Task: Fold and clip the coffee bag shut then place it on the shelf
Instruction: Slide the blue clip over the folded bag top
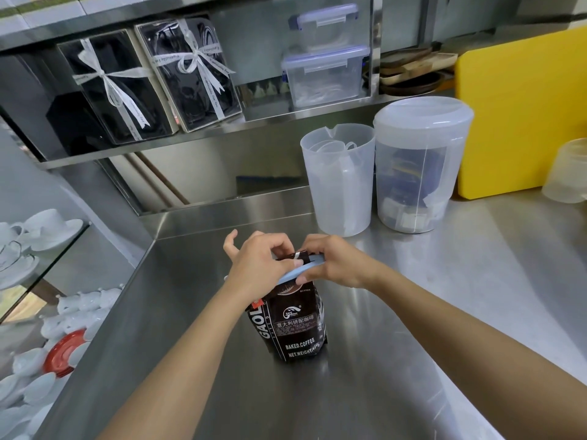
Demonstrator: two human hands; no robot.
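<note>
A dark brown coffee bag (293,325) with white lettering stands upright on the steel counter (397,328). Its top is folded over. A long light-blue clip (297,270) lies across the fold. My left hand (257,265) pinches the clip and the folded top from the left. My right hand (333,263) grips the clip's right end, its fingers over the bag's top edge. The steel shelf (222,130) runs along the wall above and behind the counter.
Two translucent plastic pitchers (338,182) (419,166) stand at the back of the counter, with a yellow cutting board (521,112) behind them. On the shelf are ribboned black gift boxes (152,84) and stacked clear containers (325,58). White cups and saucers (35,312) fill the glass case at left.
</note>
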